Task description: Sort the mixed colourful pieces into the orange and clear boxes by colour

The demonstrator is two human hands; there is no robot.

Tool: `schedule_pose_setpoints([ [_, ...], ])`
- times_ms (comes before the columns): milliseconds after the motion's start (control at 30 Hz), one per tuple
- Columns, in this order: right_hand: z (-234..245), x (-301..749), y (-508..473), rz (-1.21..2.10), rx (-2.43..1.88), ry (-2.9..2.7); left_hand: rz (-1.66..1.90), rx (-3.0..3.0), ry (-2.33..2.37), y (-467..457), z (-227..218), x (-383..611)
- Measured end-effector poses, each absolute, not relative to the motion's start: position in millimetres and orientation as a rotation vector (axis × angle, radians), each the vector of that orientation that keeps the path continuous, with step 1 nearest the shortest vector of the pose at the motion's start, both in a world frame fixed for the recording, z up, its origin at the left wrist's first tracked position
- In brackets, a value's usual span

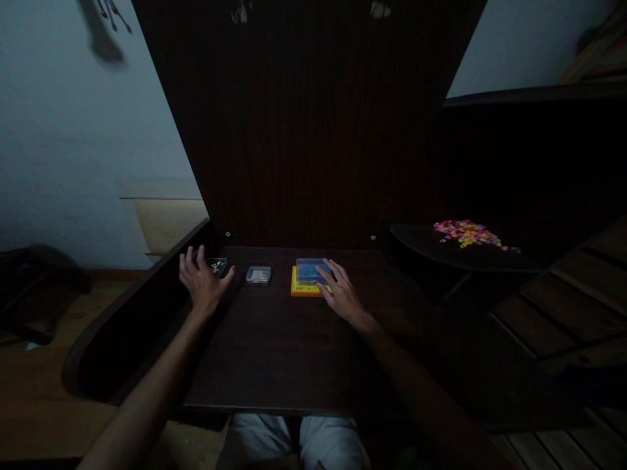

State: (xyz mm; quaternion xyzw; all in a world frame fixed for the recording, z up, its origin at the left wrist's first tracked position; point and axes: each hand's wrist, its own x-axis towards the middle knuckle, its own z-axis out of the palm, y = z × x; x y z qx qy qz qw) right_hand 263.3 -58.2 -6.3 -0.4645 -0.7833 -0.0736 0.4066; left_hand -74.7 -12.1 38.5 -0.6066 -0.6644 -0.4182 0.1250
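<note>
On a dark wooden desk (274, 339) my left hand (200, 282) reaches to a small dark case (217, 266) with pale bits inside; the fingers are spread and curve around its near side. My right hand (341, 292) lies flat, fingers apart, on a blue clear-lidded box (308, 269) that rests on a yellow box (301, 289). Between the hands sits a small clear plastic box (258, 275), untouched.
A tall dark wooden panel (313, 130) rises behind the desk. To the right, a rounded dark shelf (421, 245) carries a heap of pink and yellow small pieces (467, 233). Wooden slats lie at the far right, and my knees show below the desk edge.
</note>
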Motion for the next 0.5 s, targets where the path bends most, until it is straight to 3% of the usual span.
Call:
schedule_pose_setpoints([
  [200,-6,264,-58,-0.19,-1.177,-1.964,-0.818,-1.859,-1.947,-16,36,-98],
  [500,-7,265,-58,-0.184,-1.18,-1.962,-0.688,-1.911,-2.066,-1,30,-105],
])
